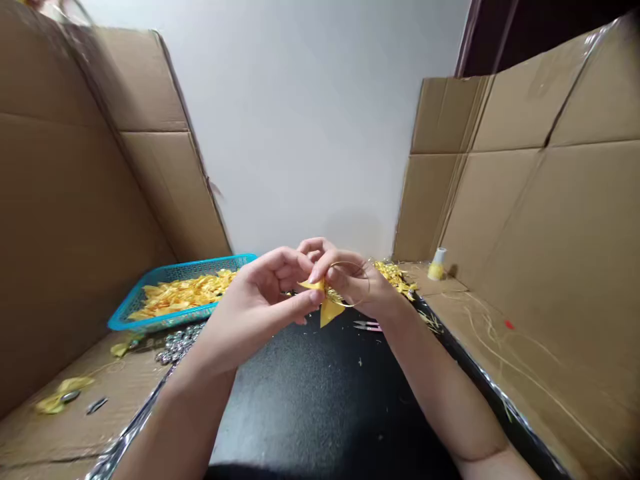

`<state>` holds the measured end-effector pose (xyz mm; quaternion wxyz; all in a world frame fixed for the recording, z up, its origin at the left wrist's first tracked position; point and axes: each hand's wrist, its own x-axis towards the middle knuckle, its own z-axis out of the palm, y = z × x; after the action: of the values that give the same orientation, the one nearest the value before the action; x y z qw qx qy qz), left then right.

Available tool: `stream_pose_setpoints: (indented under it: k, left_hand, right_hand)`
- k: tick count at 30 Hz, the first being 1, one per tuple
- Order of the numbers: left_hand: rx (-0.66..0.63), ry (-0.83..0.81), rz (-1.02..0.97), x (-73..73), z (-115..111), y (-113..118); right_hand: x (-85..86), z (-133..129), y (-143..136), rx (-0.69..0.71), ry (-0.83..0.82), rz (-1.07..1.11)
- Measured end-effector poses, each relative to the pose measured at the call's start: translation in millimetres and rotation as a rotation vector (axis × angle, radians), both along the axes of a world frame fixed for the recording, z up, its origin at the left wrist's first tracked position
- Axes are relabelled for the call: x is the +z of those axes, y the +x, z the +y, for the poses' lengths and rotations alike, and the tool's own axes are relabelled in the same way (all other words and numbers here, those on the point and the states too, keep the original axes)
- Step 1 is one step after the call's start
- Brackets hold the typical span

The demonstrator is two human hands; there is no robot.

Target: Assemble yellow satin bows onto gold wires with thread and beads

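Over the dark work surface (305, 400), my left hand (267, 293) pinches a small yellow ribbon bow (330, 313) between thumb and forefinger. Close against it, my right hand (357, 283) has its fingers curled around the same bow from the other side. A thin gold cord (334, 295) is bunched at the bow's middle and loops out over the right-hand fingers. The fingers hide part of the bow and the cord's ends. Just beyond the right wrist lies a pair of small scissors (367, 326) with pinkish handles.
A blue plastic basket (120, 321) of yellow ribbon pieces stands left, with silvery round pieces (180, 343) beside it. Loose yellow ribbon (73, 385) lies nearer. A yellow thread spool (437, 265) and a golden pile (397, 277) are at right. Cardboard walls (550, 200) enclose both sides.
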<state>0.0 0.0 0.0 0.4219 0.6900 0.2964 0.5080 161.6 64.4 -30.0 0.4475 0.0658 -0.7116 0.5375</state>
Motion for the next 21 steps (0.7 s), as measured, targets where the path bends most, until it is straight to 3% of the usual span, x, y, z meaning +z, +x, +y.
stream_pose_setpoints:
  k: [5,10,13,18,21]
  left_hand:
    - [0.059,0.065,-0.044,-1.1,-2.0,1.7]
    - [0.207,0.160,-0.032,-2.0,-3.3,4.0]
    - [0.284,0.215,-0.001,-3.6,-4.8,4.2]
    - [0.336,0.250,0.036,-6.7,-6.2,4.6]
    - [0.327,0.248,0.036,-7.7,-6.5,5.0]
  right_hand:
    - [10.3,-8.8,3.2,-0.211,0.011,-0.074]
    - [19.5,-10.7,16.6,-0.504,0.061,-0.055]
    - [25.3,-17.0,24.9,-0.543,0.073,-0.004]
    - [31.2,-34.7,27.9,-0.659,0.084,-0.156]
    - [31.3,-38.7,25.8,-0.647,0.085,-0.246]
